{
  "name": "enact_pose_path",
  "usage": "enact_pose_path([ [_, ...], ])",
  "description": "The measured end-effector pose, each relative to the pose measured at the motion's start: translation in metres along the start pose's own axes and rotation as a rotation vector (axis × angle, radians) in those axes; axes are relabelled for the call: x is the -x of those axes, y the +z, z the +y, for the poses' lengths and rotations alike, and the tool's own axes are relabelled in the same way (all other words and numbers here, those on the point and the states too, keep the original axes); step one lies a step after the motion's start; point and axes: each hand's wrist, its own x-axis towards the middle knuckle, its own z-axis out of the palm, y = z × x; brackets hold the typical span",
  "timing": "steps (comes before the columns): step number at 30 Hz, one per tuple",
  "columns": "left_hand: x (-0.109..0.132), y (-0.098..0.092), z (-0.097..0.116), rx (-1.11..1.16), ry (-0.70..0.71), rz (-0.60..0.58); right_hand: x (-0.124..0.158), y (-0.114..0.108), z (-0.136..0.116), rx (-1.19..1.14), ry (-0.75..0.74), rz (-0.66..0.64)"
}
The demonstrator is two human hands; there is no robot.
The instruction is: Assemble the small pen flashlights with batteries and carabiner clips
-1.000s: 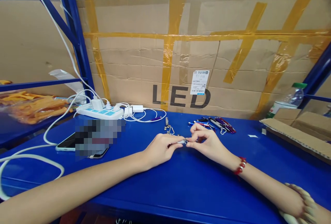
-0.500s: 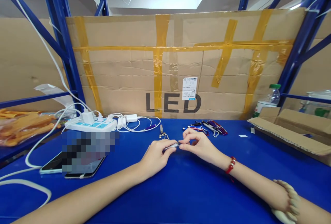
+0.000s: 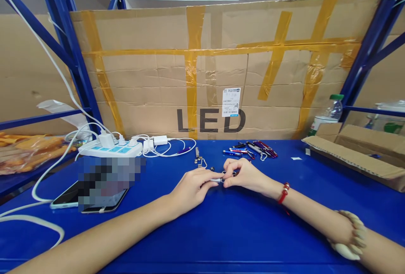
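My left hand (image 3: 193, 187) is closed around a small silver tube (image 3: 216, 180), thumb below and fingers above. My right hand (image 3: 243, 174) pinches the right end of the same tube; its fingertips partly hide what is there. A dark ring-like bit (image 3: 234, 173) shows by the right fingers. Just beyond the hands, a small dark round piece (image 3: 212, 169) lies on the table. Behind my left hand are another slim silver tube (image 3: 197, 152), a few small round metal pieces (image 3: 196, 161) and a wire clip (image 3: 203, 163).
Several coloured metal tubes with clips (image 3: 249, 150) lie in a pile at the back. On the left are a white power strip (image 3: 110, 150) with cables and two phones (image 3: 66, 193). An opened cardboard box (image 3: 357, 155) and a bottle (image 3: 329, 113) stand at right.
The view has tilted slightly downward. My right fingers have curled closer around the tube's end, and the dark round piece beyond the hands has come into sight.
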Motion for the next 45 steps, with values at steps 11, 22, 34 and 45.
enact_pose_path([
  [11, -0.006, 0.0, 0.01, 0.107, -0.18, 0.031, -0.002, 0.002, 0.002, 0.228, -0.096, 0.212],
  [22, -0.012, -0.004, 0.012, 0.194, -0.245, -0.051, 0.003, -0.008, 0.0, 0.47, -0.574, 0.183],
  [34, -0.003, -0.003, 0.01, 0.125, -0.161, -0.193, 0.008, -0.008, 0.007, 0.352, -0.564, -0.006],
  [45, -0.004, -0.002, 0.011, 0.139, -0.159, -0.119, 0.012, -0.001, 0.002, 0.408, -0.475, 0.088],
])
